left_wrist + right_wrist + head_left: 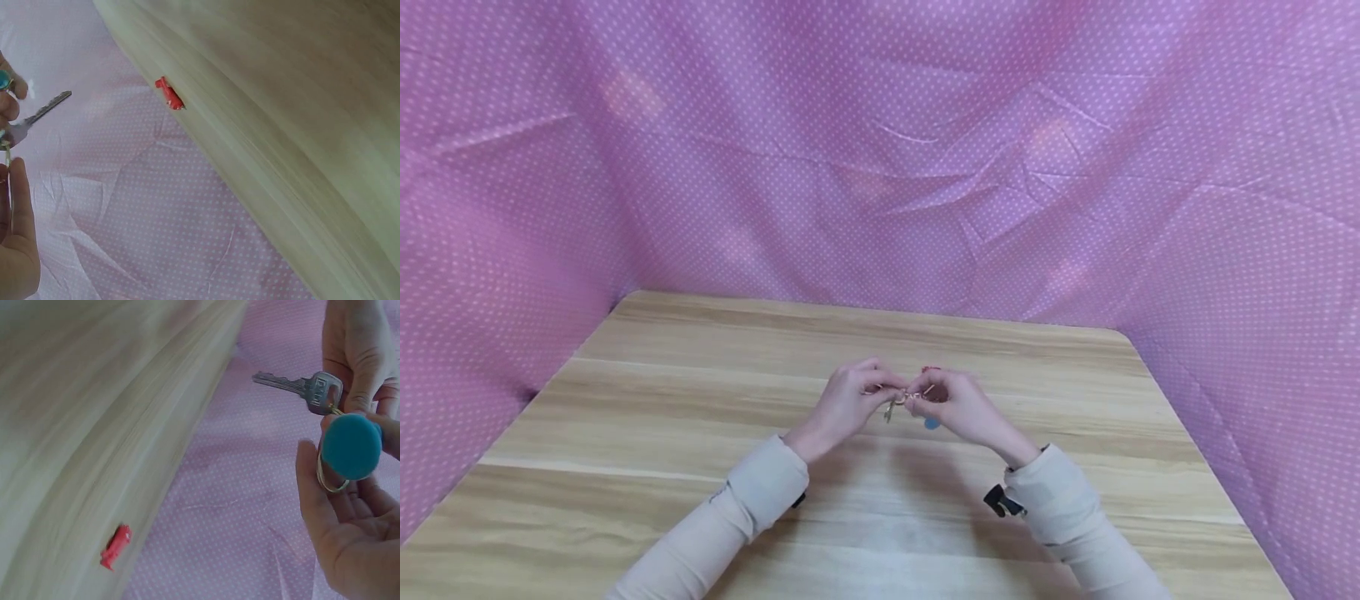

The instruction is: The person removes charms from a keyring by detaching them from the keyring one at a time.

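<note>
My left hand (pixel 847 402) and my right hand (pixel 961 408) meet fingertip to fingertip above the wooden table. Between them they pinch a thin gold-coloured key ring (pixel 323 475). A silver key (pixel 319 392) hangs from it, its toothed blade sticking out to the side in the right wrist view. A round teal tag (pixel 352 447) is also by the ring and covers part of it; in the head view this blue disc (pixel 932 423) shows just below my right hand. Fingers hide the spot where key and ring join.
A small red object (pixel 116 545) lies on the table (pixel 700 383) behind my right hand; its kind is unclear. Pink dotted cloth (pixel 880 167) hangs around the back and sides of the table. A black strap buckle (pixel 1002 502) dangles at my right cuff.
</note>
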Tool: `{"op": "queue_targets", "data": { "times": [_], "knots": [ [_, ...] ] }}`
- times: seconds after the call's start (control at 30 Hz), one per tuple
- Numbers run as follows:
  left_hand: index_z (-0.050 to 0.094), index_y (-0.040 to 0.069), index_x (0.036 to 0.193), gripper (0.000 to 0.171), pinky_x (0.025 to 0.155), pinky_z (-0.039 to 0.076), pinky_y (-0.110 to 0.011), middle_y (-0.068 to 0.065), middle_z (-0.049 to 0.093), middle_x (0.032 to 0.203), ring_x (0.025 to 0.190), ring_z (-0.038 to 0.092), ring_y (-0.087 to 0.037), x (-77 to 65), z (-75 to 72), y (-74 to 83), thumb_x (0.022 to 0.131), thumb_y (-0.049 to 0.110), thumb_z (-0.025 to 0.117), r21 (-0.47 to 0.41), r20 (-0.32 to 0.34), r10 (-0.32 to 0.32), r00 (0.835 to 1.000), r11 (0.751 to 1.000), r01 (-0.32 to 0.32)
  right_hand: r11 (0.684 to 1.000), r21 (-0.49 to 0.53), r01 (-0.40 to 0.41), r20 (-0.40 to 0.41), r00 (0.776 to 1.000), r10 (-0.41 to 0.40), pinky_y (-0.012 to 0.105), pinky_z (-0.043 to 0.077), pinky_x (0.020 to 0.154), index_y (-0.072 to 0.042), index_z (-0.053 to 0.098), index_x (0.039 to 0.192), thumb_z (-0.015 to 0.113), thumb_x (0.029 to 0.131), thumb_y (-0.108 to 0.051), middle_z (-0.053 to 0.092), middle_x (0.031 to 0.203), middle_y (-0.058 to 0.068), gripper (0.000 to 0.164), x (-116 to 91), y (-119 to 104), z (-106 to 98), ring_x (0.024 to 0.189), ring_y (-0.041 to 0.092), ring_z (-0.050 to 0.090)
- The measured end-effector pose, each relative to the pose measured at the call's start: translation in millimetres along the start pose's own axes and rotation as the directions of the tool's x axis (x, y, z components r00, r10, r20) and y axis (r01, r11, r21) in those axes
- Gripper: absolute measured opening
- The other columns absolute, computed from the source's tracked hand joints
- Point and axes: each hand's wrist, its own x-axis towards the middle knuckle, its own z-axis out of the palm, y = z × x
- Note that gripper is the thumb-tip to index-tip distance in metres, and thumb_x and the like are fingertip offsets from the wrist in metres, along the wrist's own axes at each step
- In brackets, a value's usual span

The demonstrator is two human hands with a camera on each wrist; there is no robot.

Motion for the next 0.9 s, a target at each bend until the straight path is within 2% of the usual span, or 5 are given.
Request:
{"op": "queue_targets", "data": {
  "times": [0.13, 0.3, 0.57, 0.7, 0.9],
  "knots": [
    [0.073, 0.009, 0.084, 0.009, 0.068, 0.052, -0.017, 0.002, 0.065, 0.08, 0.074, 0.061, -0.008, -0.2, -1.0, -1.2, 0.077, 0.005, 0.07, 0.043, -0.021, 0.05, 0.999, 0.998, -0.05, 0.997, 0.045, -0.068, 0.003, 0.998, 0.068, 0.03, 0.054, 0.064, -0.006, 0.064, 0.098, 0.07, 0.08, -0.021, 0.065, 0.093, 0.007, 0.024, 2.5, 1.6, -2.1, 0.077, 0.015, 0.06],
    [0.072, 0.008, 0.083, 0.009, 0.072, 0.052, -0.015, 0.0, 0.067, 0.083, 0.077, 0.063, -0.01, 0.3, -1.2, -2.3, 0.076, 0.003, 0.07, 0.069, -0.052, 0.056, 0.997, 0.996, -0.052, 0.997, 0.04, -0.065, -0.037, 0.997, 0.067, 0.03, 0.054, 0.069, -0.006, 0.066, 0.096, 0.072, 0.077, -0.018, 0.064, 0.09, 0.005, 0.024, 2.5, -0.1, -3.5, 0.081, 0.016, 0.058],
    [0.072, 0.007, 0.081, 0.008, 0.068, 0.053, -0.014, -0.002, 0.066, 0.081, 0.073, 0.064, -0.011, 0.8, -2.2, -3.6, 0.075, 0.002, 0.071, 0.014, -0.124, 0.065, 0.99, 0.998, -0.064, 0.994, 0.071, -0.084, -0.161, 0.982, 0.095, 0.024, 0.054, 0.071, -0.009, 0.07, 0.094, 0.071, 0.079, -0.018, 0.065, 0.106, 0.01, 0.017, 2.4, -1.9, -1.2, 0.108, 0.024, 0.056],
    [0.072, 0.005, 0.081, 0.006, 0.067, 0.054, -0.016, -0.003, 0.066, 0.08, 0.072, 0.064, -0.012, 1.2, -2.6, -3.8, 0.076, 0.002, 0.07, -0.034, -0.145, 0.068, 0.987, 0.997, -0.073, 0.994, 0.078, -0.071, -0.196, 0.977, 0.085, 0.024, 0.053, 0.066, -0.008, 0.07, 0.092, 0.07, 0.08, -0.016, 0.063, 0.108, 0.011, 0.015, 2.1, -2.1, -0.2, 0.087, 0.018, 0.06],
    [0.072, 0.003, 0.082, 0.007, 0.071, 0.055, -0.018, -0.006, 0.066, 0.08, 0.073, 0.066, -0.015, 1.7, -0.6, -5.5, 0.076, 0.002, 0.07, -0.137, -0.163, 0.033, 0.986, 0.989, -0.056, 0.991, 0.117, -0.061, -0.218, 0.972, 0.086, 0.025, 0.052, 0.065, -0.007, 0.069, 0.092, 0.068, 0.081, -0.014, 0.063, 0.105, 0.009, 0.013, 2.4, 0.2, 0.3, 0.08, 0.02, 0.06]
  ]
}}
